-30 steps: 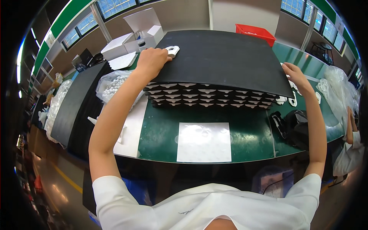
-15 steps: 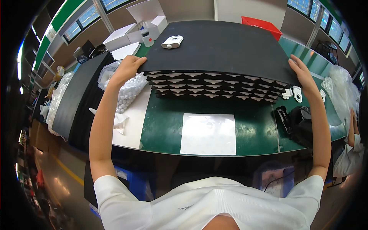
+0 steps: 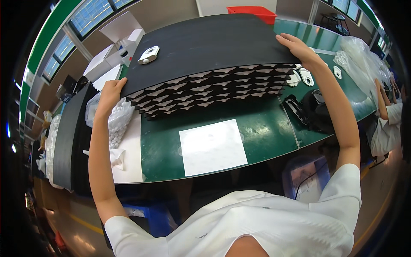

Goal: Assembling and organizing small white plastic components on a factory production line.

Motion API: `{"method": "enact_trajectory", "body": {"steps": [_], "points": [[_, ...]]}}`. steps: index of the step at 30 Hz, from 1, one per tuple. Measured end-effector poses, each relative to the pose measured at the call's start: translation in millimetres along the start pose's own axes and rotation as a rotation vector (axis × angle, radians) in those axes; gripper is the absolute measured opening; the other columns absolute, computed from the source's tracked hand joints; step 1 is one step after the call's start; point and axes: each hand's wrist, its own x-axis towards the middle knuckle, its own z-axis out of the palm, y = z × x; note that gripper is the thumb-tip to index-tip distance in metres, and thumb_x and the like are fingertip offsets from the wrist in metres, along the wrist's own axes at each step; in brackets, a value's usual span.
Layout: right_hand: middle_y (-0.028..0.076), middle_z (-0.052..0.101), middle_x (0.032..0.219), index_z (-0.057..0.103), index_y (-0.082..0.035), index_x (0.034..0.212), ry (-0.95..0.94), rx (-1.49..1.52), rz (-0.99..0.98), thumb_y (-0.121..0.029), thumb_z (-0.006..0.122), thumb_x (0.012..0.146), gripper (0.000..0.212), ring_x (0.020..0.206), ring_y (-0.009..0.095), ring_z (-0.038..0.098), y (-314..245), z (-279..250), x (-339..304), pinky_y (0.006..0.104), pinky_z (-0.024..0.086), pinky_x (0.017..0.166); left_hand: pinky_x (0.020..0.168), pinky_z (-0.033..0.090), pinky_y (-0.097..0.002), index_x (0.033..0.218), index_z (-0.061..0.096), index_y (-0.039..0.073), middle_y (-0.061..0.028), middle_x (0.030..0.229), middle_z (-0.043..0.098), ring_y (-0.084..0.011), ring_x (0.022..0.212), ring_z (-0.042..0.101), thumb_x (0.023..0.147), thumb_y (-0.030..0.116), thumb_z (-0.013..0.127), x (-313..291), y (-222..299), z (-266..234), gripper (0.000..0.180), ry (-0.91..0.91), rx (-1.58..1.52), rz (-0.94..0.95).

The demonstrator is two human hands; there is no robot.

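Note:
A wide black board [image 3: 214, 43] lies on top of a stack of black layered trays [image 3: 205, 92], whose front edges show rows of pale scalloped tabs. My left hand [image 3: 112, 93] grips the board's left front corner, thumb along the top. At the right edge my right hand [image 3: 300, 49] holds the board, its fingertips over the top face and the rest hidden. On the board's left part rests a small white device housing [image 3: 149, 55] with a round opening. Whether the stack's bottom touches the table cannot be made out.
A white sheet [image 3: 214, 147] lies on the green table [image 3: 265, 128]. At the left are a bag of white balls [image 3: 117, 128] and a tall black stack [image 3: 68, 141]. To the right lie white housings [image 3: 306, 77], a black bag [image 3: 317, 109] and clear plastic [image 3: 359, 64]. Another person's arm [image 3: 380, 100] shows far right.
The view has turned, so the table and stack appear shifted left and tilted. Both hands keep their hold on the board, and the white housing stays on top.

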Motion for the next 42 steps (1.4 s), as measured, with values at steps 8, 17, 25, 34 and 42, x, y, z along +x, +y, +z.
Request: {"method": "enact_trajectory", "body": {"steps": [8,17,25,34,42], "points": [[0.021,0.034,0.143,0.028,0.004,0.142,-0.101,0.013,0.000,-0.048,0.052,0.090,0.076,0.131,0.028,0.037,-12,-2,-5,0.0311,0.029,0.107,0.038,0.028,-0.0315,0.066,0.058,-0.003,-0.0024,0.049,0.042,-0.0120,0.038,0.036,0.092,0.035,0.053,7,0,2,0.047,-0.010,0.007,-0.051],[0.017,0.030,0.146,0.028,0.000,0.143,-0.142,0.109,0.013,-0.048,0.050,0.092,0.073,0.135,0.026,0.031,-11,-2,-5,0.0329,0.022,0.111,0.036,0.025,-0.0269,0.073,0.059,-0.002,-0.0014,0.053,0.045,-0.0092,0.040,0.037,0.094,0.038,0.050,2,-5,-4,0.046,-0.083,-0.078,-0.146],[0.013,0.031,0.147,0.030,-0.002,0.143,0.039,0.066,-0.029,-0.049,0.050,0.091,0.073,0.136,0.023,0.027,-4,-8,-5,0.0320,0.021,0.110,0.056,0.042,-0.0307,0.083,0.065,-0.001,-0.0062,0.058,0.055,-0.0142,0.054,0.051,0.092,0.037,0.050,-7,1,-18,0.043,0.223,0.282,0.089],[0.008,0.067,0.102,0.063,0.002,0.110,-0.455,-0.162,-0.469,-0.020,0.055,0.092,0.029,0.091,0.015,0.063,-43,-2,-72,0.0272,0.048,0.084,0.049,0.033,-0.0201,0.103,0.062,0.001,0.0025,0.064,0.050,-0.0044,0.056,0.043,0.096,0.024,0.047,-90,103,43,0.029,-0.526,-0.270,0.425],[0.011,0.068,0.089,0.065,0.005,0.102,-0.648,-0.602,-0.319,-0.026,0.057,0.090,0.034,0.081,0.016,0.064,-46,37,-66,0.0279,0.050,0.074,0.049,0.034,-0.0205,0.101,0.065,-0.002,0.0013,0.059,0.049,-0.0054,0.052,0.040,0.095,0.027,0.051,-60,133,91,0.033,-0.692,-0.196,0.280]]}}
